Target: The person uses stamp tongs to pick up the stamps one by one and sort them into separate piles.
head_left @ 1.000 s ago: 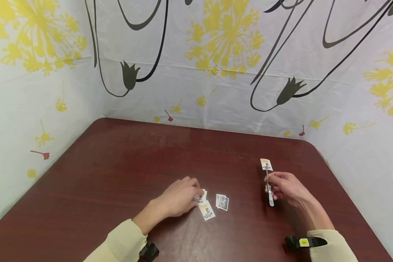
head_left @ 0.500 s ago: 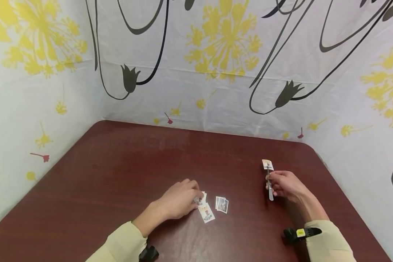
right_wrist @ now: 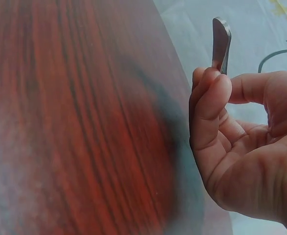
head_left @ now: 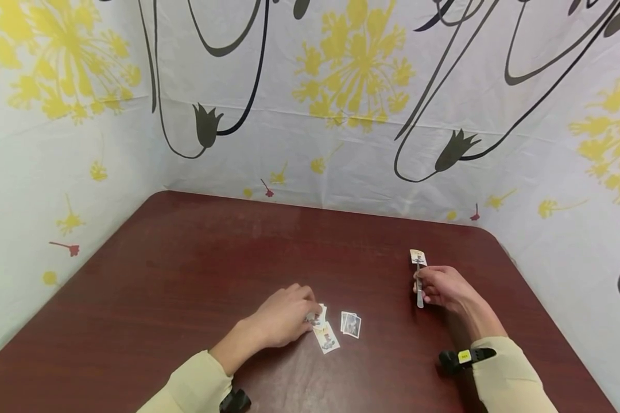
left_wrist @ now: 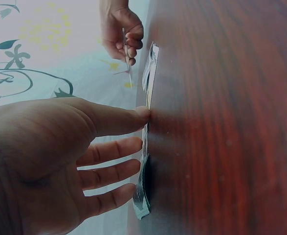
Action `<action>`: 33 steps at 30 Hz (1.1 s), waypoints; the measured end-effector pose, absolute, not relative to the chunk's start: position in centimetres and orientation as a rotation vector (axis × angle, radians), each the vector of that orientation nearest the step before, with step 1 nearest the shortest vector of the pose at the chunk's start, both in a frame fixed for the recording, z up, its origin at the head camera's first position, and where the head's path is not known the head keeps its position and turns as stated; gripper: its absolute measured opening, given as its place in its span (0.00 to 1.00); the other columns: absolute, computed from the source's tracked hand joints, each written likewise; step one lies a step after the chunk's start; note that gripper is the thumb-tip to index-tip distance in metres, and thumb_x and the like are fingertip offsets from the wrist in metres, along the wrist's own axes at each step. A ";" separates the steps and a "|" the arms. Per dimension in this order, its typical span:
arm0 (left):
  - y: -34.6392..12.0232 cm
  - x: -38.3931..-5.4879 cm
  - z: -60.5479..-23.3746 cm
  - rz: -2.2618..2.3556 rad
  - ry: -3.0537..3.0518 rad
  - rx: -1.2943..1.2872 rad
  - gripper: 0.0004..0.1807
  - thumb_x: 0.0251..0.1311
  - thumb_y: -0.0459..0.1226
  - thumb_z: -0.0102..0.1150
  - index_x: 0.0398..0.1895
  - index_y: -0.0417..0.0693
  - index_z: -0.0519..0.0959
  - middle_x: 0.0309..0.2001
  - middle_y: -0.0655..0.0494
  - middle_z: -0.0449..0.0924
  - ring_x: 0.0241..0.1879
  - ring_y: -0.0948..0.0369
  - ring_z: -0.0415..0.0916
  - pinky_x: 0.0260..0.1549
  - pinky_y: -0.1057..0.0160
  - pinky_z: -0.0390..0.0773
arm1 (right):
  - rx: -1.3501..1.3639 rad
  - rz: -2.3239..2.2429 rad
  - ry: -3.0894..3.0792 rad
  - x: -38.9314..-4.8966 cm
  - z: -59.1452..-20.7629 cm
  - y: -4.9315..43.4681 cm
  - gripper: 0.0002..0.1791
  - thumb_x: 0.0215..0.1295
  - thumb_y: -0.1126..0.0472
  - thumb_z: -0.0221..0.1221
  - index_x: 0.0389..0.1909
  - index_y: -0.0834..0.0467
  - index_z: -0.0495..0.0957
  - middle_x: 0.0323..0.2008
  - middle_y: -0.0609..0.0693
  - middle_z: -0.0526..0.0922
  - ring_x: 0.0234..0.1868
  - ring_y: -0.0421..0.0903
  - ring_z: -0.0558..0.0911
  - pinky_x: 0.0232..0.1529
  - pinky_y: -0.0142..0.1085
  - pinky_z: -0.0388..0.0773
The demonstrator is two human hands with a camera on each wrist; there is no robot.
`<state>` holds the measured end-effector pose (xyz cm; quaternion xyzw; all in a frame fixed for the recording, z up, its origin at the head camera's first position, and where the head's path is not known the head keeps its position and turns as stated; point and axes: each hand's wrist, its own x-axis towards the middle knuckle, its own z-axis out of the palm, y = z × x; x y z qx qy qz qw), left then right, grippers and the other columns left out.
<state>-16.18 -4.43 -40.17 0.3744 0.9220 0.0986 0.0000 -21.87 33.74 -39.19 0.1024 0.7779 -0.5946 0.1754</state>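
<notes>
In the head view my right hand (head_left: 446, 288) pinches slim silver tweezers (head_left: 419, 295). At their tip is a small printed card (head_left: 418, 256); the exact contact is too small to tell. In the right wrist view a flat rounded tool end (right_wrist: 222, 41) sticks out above the curled fingers. My left hand (head_left: 284, 315) rests its thumb and fingertips on small overlapping cards (head_left: 317, 315); in the left wrist view its fingers (left_wrist: 111, 174) are spread and fairly straight. A printed card (head_left: 326, 338) lies just in front of that hand, touching the others.
A few small cards with grey pictures (head_left: 351, 325) lie overlapped between the hands. The dark red wooden table (head_left: 227, 241) has rounded far corners. Patterned white cloth (head_left: 268, 115) hangs behind it and at the sides.
My right hand has shifted slightly to the left and away from me, with the tweezers and the card at their tip. The left hand keeps its place on the cards.
</notes>
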 end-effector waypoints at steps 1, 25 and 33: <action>-4.4 -16.2 -40.2 0.309 2.897 1.177 0.15 0.66 0.41 0.71 0.55 0.57 0.88 0.53 0.56 0.83 0.51 0.56 0.78 0.49 0.55 0.81 | 0.289 -1.683 2.201 -22.0 -39.2 33.7 0.12 0.78 0.62 0.49 0.48 0.68 0.75 0.27 0.48 0.84 0.23 0.37 0.78 0.28 0.30 0.80; -4.5 -16.0 -40.2 0.333 2.904 1.159 0.15 0.65 0.41 0.72 0.55 0.57 0.88 0.53 0.56 0.83 0.50 0.57 0.78 0.49 0.56 0.81 | 0.371 -1.667 2.155 -24.2 -38.9 33.4 0.13 0.79 0.60 0.50 0.48 0.68 0.76 0.27 0.47 0.84 0.22 0.38 0.78 0.27 0.30 0.80; -4.5 -15.9 -40.3 0.331 2.905 1.163 0.15 0.65 0.42 0.71 0.55 0.57 0.88 0.53 0.57 0.83 0.51 0.57 0.78 0.49 0.56 0.81 | 0.378 -1.656 2.161 -24.5 -38.8 33.3 0.15 0.81 0.59 0.50 0.49 0.68 0.76 0.28 0.48 0.84 0.23 0.38 0.78 0.27 0.30 0.80</action>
